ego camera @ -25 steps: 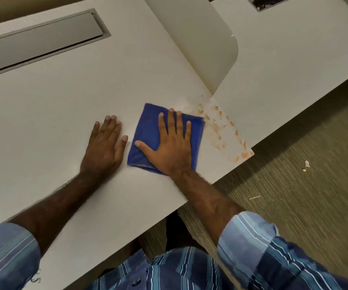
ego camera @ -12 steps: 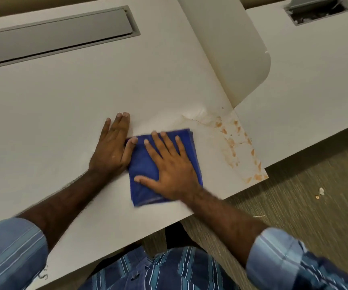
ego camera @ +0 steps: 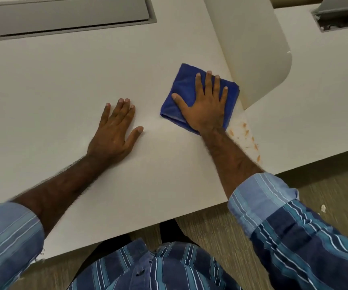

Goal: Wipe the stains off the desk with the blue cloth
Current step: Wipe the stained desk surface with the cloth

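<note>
Right hand (ego camera: 203, 105), fingers straight, presses the folded blue cloth (ego camera: 184, 95) flat on the white desk (ego camera: 64, 84), just above the orange stains (ego camera: 246, 132) yet unwiped, while left hand (ego camera: 114, 130), open beside the cloth, apparently braces the body.

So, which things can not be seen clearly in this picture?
- Desk beneath the blue cloth, head view: the cloth and the right hand cover it, so stains there are unknown.
- Stains: the right forearm may hide some.
- Open cable box: cut by the top edge.
- Floor scrap: too small to identify.
</note>
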Tool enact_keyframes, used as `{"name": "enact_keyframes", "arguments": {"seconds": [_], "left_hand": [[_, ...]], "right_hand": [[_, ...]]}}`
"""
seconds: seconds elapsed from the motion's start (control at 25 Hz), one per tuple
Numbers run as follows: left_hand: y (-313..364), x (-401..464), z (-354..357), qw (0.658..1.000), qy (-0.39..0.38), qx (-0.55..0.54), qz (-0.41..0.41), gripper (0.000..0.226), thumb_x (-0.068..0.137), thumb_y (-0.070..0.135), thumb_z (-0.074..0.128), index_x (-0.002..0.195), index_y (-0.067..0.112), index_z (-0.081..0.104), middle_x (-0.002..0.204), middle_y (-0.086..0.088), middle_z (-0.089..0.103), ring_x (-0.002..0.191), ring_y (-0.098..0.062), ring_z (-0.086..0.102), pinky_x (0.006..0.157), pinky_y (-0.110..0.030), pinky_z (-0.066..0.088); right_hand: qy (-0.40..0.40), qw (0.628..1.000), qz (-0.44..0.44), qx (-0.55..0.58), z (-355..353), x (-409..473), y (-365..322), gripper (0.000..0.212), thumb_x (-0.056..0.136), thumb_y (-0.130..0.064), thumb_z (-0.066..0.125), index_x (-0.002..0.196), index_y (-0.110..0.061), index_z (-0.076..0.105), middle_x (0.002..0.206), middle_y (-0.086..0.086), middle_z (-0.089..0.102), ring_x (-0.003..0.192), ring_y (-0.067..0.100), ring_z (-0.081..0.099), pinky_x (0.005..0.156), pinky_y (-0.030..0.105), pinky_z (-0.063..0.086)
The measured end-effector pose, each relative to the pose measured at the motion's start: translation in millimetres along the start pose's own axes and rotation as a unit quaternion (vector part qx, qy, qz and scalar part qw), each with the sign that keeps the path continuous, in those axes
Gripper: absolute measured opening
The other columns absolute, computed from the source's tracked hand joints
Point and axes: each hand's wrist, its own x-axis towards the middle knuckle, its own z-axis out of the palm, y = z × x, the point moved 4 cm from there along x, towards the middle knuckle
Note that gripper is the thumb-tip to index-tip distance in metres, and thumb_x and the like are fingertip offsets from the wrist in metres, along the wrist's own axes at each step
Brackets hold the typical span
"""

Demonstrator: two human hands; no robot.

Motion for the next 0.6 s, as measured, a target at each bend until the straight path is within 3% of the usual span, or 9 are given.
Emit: {"name": "enact_keyframes", "arguments": {"seconds": [0.08,0.24,0.4,0.6], "left_hand": [[0.3,-1.3,-0.2,1.000,0.006,-0.001,-0.001,0.073,0.110,0.055,0.022,0.166,0.009,0.019,0.175,-0.009,0.014,0.164,-0.020,0.005,0.134,-0.046,-0.001],[-0.2,-1.4,-3.3,0.999,0.027,-0.023,-0.003,0.074,0.109,0.054,0.022,0.163,0.004,0.025,0.173,-0.013,0.021,0.163,-0.024,0.012,0.134,-0.047,0.005],[1.4,-0.4,-3.9,0.999,0.013,-0.038,-0.011,0.075,0.109,0.055,0.021,0.165,0.006,0.020,0.175,-0.009,0.016,0.164,-0.021,0.006,0.134,-0.044,0.001],[4.4,-1.1,-9.5,0.998,0.027,-0.046,-0.028,0.074,0.108,0.050,0.026,0.164,0.002,0.022,0.174,-0.013,0.018,0.164,-0.025,0.009,0.133,-0.049,0.006]], "right_hand": [[-0.002,1.000,-0.006,0.004,2.5,-23.5,-19.3,0.115,0.092,-0.097,0.029,0.177,-0.022,0.020,0.186,0.012,0.014,0.173,0.036,0.011,0.137,0.065,0.008],[0.003,0.989,-0.148,0.021,10.1,-128.2,-44.2,0.110,0.095,-0.095,0.033,0.177,-0.024,0.020,0.186,0.010,0.010,0.174,0.035,0.006,0.137,0.066,0.010],[-0.044,0.971,-0.232,0.026,11.5,-222.8,-29.4,0.110,0.094,-0.096,0.038,0.177,-0.027,0.016,0.187,0.007,0.002,0.174,0.032,0.001,0.138,0.066,0.008],[-0.044,0.952,-0.302,0.028,10.7,-165.3,-43.8,0.105,0.096,-0.094,0.039,0.177,-0.029,0.021,0.187,0.005,0.009,0.174,0.029,0.005,0.138,0.065,0.007]]}}
